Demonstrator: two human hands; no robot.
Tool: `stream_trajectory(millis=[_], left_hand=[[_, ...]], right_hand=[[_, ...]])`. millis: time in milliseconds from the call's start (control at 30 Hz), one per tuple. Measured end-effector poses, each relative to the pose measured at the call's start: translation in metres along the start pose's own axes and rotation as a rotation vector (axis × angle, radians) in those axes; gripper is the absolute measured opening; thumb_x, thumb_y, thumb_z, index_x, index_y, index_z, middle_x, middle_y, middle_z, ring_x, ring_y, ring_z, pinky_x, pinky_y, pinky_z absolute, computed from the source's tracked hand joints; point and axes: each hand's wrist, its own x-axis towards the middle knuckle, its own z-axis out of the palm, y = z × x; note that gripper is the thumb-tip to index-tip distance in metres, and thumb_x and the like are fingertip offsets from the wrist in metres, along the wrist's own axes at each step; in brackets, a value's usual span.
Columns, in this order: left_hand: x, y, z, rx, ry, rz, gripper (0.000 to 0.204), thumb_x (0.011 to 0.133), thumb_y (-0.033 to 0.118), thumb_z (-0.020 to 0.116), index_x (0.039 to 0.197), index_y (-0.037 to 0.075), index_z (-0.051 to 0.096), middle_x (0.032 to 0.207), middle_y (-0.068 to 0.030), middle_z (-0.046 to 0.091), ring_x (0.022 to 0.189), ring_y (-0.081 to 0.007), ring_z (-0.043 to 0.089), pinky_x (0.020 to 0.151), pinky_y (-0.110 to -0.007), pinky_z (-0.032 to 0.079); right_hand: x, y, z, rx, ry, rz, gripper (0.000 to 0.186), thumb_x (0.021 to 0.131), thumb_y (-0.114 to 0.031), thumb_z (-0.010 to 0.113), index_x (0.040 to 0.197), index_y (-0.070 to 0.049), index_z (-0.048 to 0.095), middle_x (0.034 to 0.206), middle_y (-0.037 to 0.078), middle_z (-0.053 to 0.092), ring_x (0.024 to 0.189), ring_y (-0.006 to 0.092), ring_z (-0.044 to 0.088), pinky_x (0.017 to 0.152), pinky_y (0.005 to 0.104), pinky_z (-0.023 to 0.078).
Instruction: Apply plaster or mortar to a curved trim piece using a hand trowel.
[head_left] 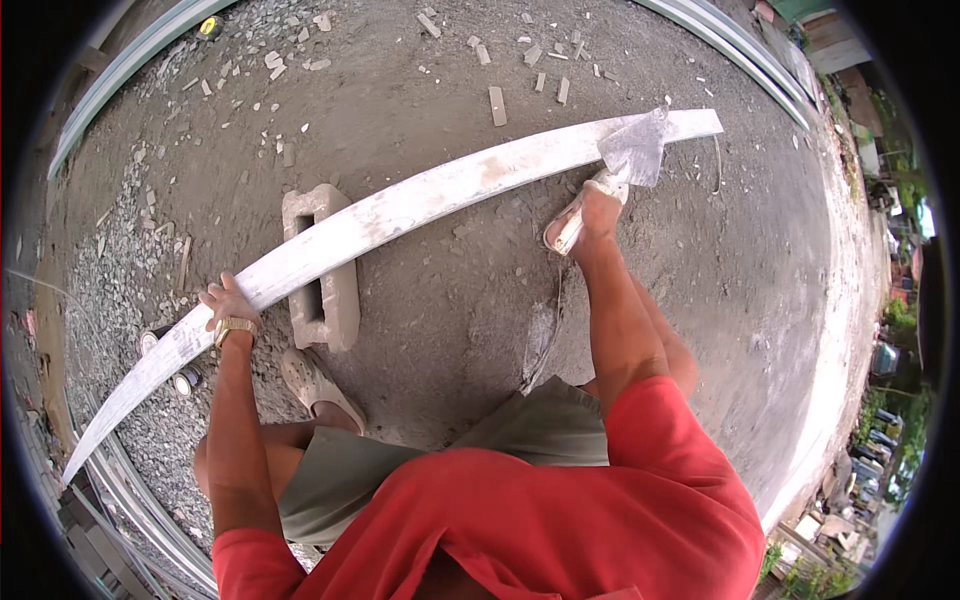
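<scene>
A long, pale plank, smeared white and grey, slants across in front of me from lower left to upper right, bowed by the lens. My left hand, with a gold watch at its wrist, grips the plank's near edge left of the middle. At the right part, my right hand, pale with dust, is closed around a flat grey trowel-like tool whose broad blade lies over the plank. Its fingers are partly hidden. Under the plank, left of the middle, stands a hollow concrete block.
My clog rests near the block; another clog is beside my right hand. Broken chips and gravel litter the dirt. Metal channels lie at far left. A yellow-black tape measure and small cans lie leftward.
</scene>
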Motion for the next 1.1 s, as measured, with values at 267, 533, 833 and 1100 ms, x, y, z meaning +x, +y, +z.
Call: stream_trajectory(millis=[267, 533, 833, 1100], left_hand=[[0.003, 0.000, 0.002, 0.008, 0.061, 0.008, 0.083, 0.070, 0.017, 0.075, 0.136, 0.018, 0.024, 0.140, -0.0163, 0.029, 0.135, -0.0387, 0.021, 0.085, -0.066, 0.044], [0.003, -0.001, 0.003, -0.051, 0.058, 0.020, 0.086, 0.073, 0.016, 0.071, 0.141, 0.020, 0.019, 0.142, -0.0166, 0.027, 0.138, -0.0393, 0.016, 0.086, -0.067, 0.043], [-0.008, 0.000, -0.009, -0.071, 0.038, 0.036, 0.079, 0.074, 0.018, 0.071, 0.137, 0.017, 0.023, 0.143, -0.0176, 0.026, 0.137, -0.0393, 0.018, 0.084, -0.068, 0.043], [-0.008, 0.001, -0.008, -0.037, 0.029, 0.015, 0.074, 0.080, 0.020, 0.066, 0.140, 0.019, 0.023, 0.144, -0.0179, 0.026, 0.137, -0.0395, 0.019, 0.085, -0.069, 0.041]], right_hand=[[-0.036, 0.019, 0.000, 0.392, -0.458, 0.274, 0.028, 0.090, -0.031, 0.040, 0.091, -0.006, 0.052, 0.072, 0.011, 0.055, 0.056, 0.0271, 0.055, 0.049, 0.0416, 0.047], [0.019, -0.016, -0.017, -0.184, -0.067, -0.121, 0.014, 0.081, -0.015, 0.060, 0.083, -0.003, 0.054, 0.061, 0.006, 0.050, 0.045, 0.0174, 0.049, 0.039, 0.0321, 0.040], [-0.076, 0.035, 0.028, -0.017, -0.128, -0.055, 0.011, 0.080, -0.009, 0.057, 0.087, -0.006, 0.048, 0.059, 0.004, 0.047, 0.041, 0.0170, 0.047, 0.036, 0.0325, 0.041], [-0.096, 0.020, 0.070, 0.077, -0.047, 0.016, 0.013, 0.084, -0.014, 0.057, 0.092, -0.007, 0.049, 0.064, 0.005, 0.048, 0.044, 0.0172, 0.047, 0.038, 0.0313, 0.042]])
